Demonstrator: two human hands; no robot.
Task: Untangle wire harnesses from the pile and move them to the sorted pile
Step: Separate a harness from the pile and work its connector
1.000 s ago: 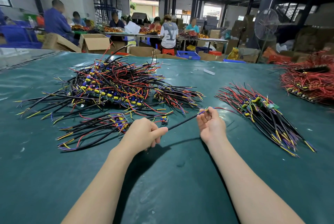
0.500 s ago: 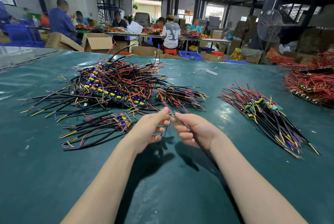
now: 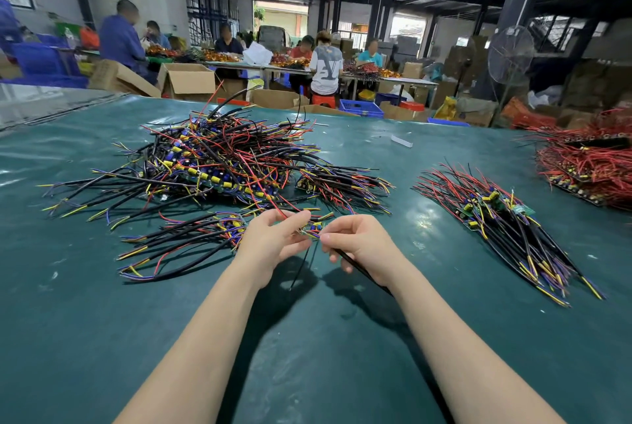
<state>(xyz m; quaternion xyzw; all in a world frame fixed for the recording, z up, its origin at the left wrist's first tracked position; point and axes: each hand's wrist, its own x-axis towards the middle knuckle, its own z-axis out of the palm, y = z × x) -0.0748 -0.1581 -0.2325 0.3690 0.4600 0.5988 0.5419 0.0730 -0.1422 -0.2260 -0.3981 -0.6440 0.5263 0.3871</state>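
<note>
Wire harness (image 3: pixel 314 231) held over the table
Left hand (image 3: pixel 273 242) and right hand (image 3: pixel 362 246) each pinch it (open cardboard box (image 3: pixel 188 81) beyond: contents hidden).

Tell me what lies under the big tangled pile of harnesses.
The green table cover shows all around the tangled pile; whatever lies beneath its middle is hidden by wires.

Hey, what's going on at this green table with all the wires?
A person is sorting wire harnesses on a green table. Both hands work on one harness: the left hand pinches its coloured wire ends, the right hand grips its black cable. The tangled pile lies ahead on the left, the sorted pile on the right. The harness is not yet on the sorted pile.
</note>
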